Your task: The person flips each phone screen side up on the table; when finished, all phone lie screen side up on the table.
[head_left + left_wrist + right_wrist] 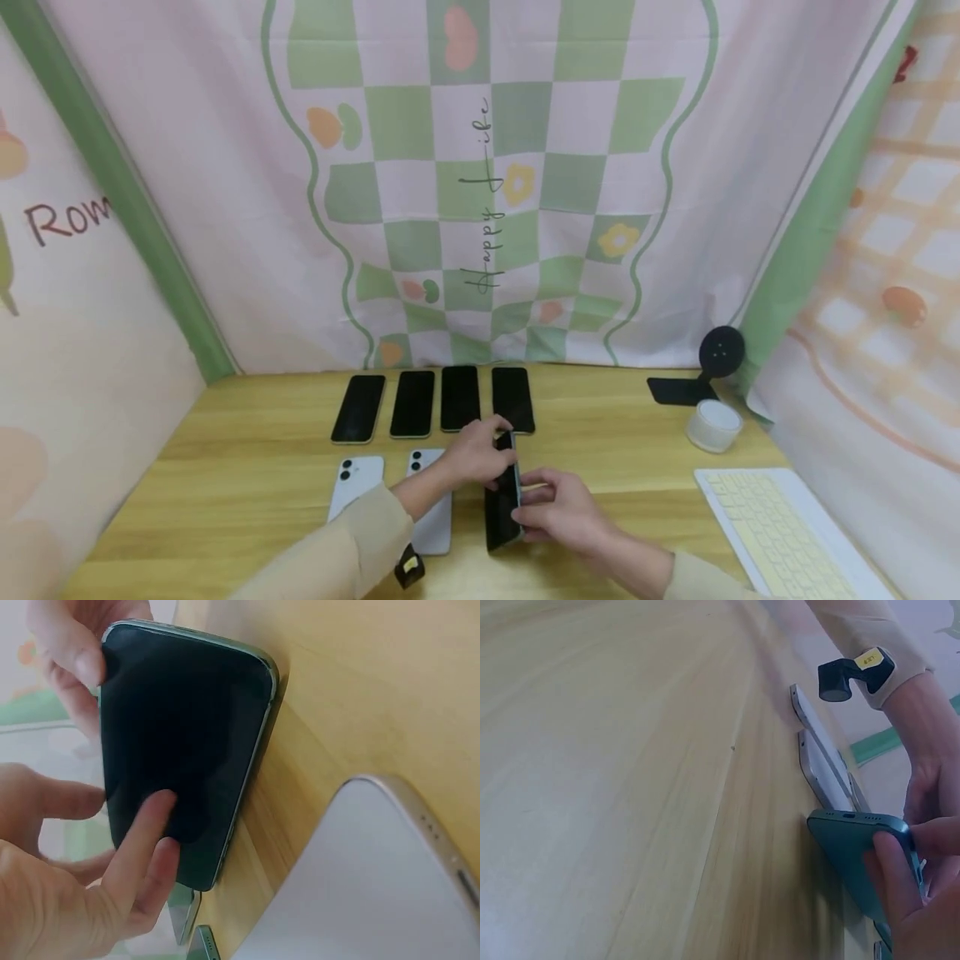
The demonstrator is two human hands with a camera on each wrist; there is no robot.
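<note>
Hands meet over a dark phone [502, 500] that stands tilted on its long edge on the tabletop [247, 475], just right of two white phones [390, 496] lying back-up. The left hand [474, 454] pinches the phone's far end, fingers curled on it; the right hand [558, 508] grips its near side, thumb on the rim. In the left wrist view the dark screen [180, 742] faces that camera, a finger resting on the glass. Four more phones [435, 402] lie screen-up in a row behind. By my reading, the phone is mid-turn; laying it flat beside the white pair calls for lowering it gently with both hands.
</note>
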